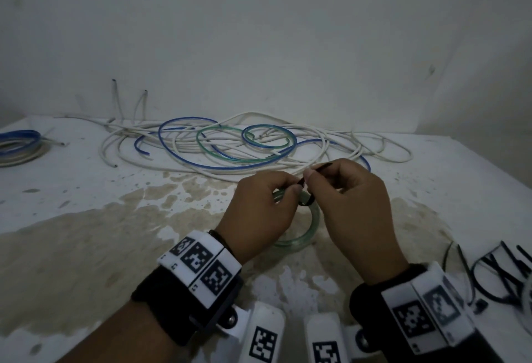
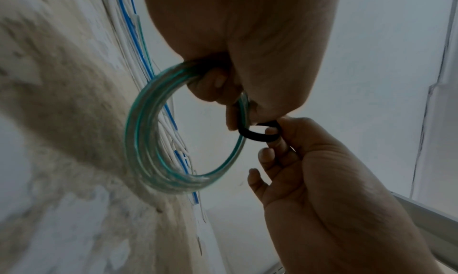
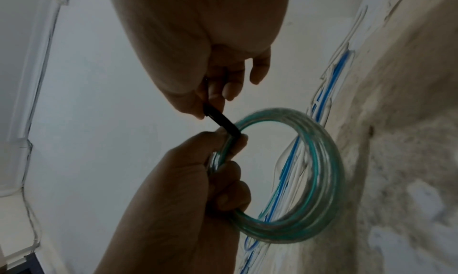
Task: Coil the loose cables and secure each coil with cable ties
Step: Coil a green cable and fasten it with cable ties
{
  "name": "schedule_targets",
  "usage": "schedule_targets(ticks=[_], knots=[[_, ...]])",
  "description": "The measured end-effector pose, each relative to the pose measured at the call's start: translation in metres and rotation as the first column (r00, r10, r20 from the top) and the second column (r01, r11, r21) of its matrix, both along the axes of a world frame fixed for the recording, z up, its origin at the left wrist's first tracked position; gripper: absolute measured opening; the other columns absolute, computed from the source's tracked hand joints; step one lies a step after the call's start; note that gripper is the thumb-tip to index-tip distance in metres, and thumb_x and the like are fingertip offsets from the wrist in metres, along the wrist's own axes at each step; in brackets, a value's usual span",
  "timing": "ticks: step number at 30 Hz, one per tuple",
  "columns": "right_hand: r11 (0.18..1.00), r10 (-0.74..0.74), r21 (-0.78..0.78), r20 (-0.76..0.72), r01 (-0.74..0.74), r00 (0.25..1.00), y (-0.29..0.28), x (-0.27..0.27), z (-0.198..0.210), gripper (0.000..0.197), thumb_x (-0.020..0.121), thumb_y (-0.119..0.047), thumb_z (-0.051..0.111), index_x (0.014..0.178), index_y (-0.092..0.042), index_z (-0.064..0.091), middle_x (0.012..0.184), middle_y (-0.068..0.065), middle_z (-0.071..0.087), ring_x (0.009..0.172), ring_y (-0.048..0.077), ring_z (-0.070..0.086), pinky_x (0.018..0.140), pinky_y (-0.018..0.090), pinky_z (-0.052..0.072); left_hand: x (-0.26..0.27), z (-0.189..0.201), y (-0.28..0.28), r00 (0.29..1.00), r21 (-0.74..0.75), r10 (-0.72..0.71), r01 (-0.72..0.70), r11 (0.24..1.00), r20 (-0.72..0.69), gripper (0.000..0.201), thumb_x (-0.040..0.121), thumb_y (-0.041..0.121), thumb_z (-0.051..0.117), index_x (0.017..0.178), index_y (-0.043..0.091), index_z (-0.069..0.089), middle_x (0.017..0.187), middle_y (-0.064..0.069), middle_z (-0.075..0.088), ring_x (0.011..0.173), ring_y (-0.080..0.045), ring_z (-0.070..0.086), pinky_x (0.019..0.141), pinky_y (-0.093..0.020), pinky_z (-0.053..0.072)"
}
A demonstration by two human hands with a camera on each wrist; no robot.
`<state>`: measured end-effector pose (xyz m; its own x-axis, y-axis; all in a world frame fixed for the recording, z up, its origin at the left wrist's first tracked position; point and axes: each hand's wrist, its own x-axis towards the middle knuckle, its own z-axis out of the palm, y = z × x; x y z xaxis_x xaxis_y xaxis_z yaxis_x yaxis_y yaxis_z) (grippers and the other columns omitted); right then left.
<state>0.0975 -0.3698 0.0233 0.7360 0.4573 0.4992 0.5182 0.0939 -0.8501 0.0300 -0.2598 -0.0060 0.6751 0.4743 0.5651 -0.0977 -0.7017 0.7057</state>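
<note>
Green-tinted clear cable, wound into a small coil (image 1: 299, 236), is held just above the stained white bench (image 1: 86, 247) in front of the person. The left hand (image 1: 259, 207) grips one side of the coil, fingers (image 2: 218, 82) curled round the bunched turns; this appears meant to keep the loops together while the fastening goes on. A black cable tie (image 2: 260, 133) loops round the bundle at that same spot. The right hand (image 1: 351, 198) pinches the tie's free end between thumb and forefinger, its other fingers (image 3: 257, 70) loosely bent and holding nothing. The strap runs taut from the pinch to the coil in the right wrist view, consistent with drawing it tight. Whether the tail has passed through the tie's head cannot be told.

Loose white, blue and green cables (image 1: 230, 143) lie tangled at the back of the bench, not yet coiled. A coiled blue and white bundle (image 1: 20, 143) rests at the far left. Spare black cable ties (image 1: 495, 273) lie beside the right wrist, within easy reach.
</note>
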Motion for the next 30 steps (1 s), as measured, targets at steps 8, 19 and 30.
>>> schedule_targets(ticks=[8,19,30], knots=[[0.986,0.087,-0.13,-0.105,-0.101,0.991,0.001,0.004,-0.005,0.016,0.082,-0.007,0.068,0.067,-0.012,0.066,0.058,-0.006,0.066,0.054,-0.003,0.059,0.053,0.009,0.043,-0.002,-0.002,0.0,0.998,0.18,0.031,-0.039,0.983,0.049,0.019,0.083,0.013,0.055,0.079,0.012,0.074,0.071,-0.003,0.064,0.069,-0.013,0.056,0.063,-0.023,0.04],[0.998,-0.046,-0.033,-0.037,0.045,0.998,-0.001,0.003,-0.002,0.01,0.084,-0.011,0.066,0.074,-0.008,0.068,0.064,-0.004,0.067,0.057,-0.002,0.061,0.053,0.005,0.039,-0.001,-0.001,-0.002,0.995,0.133,0.031,-0.044,0.99,0.096,0.024,0.089,0.021,0.051,0.085,0.014,0.073,0.072,0.002,0.065,0.071,-0.007,0.053,0.063,-0.017,0.04],[0.998,-0.065,0.024,-0.042,0.066,0.997,-0.001,0.005,-0.001,0.013,0.085,-0.013,0.065,0.073,-0.013,0.067,0.064,-0.001,0.067,0.063,0.008,0.064,0.058,0.014,0.046,-0.001,0.003,-0.006,0.999,0.019,-0.033,0.034,0.999,-0.027,0.035,0.09,0.029,0.043,0.086,0.011,0.073,0.075,0.003,0.069,0.075,-0.009,0.06,0.068,-0.025,0.047]])
